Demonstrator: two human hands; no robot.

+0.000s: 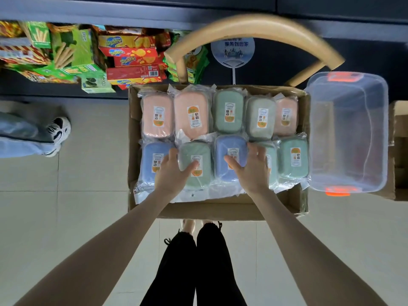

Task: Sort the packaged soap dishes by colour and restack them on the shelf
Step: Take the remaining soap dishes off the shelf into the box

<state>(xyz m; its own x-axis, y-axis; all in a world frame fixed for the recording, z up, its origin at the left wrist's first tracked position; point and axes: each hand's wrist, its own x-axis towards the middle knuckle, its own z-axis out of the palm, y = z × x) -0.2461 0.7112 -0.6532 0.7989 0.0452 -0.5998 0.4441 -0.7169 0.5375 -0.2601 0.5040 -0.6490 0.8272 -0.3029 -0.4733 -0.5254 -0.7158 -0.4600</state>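
An open cardboard box (220,209) holds two rows of soap dishes in clear wrap. The back row has two pink dishes (157,115), two green ones (228,111) and another pink one (286,115). In the front row lie a blue dish (150,164), a green dish (203,151), a second blue dish (227,146) and two more green ones (293,157). My left hand (174,173) grips the green dish at its left edge, thumb on top. My right hand (254,168) grips the second blue dish, thumb on its label and fingers over its right edge.
A clear plastic bin (348,133) with orange latches stands right of the box. Behind it are a curved wooden chair back (254,25), a round hand fan (233,49) and a low shelf of snack boxes (132,56). Another person's shoe (57,133) is on the floor at left.
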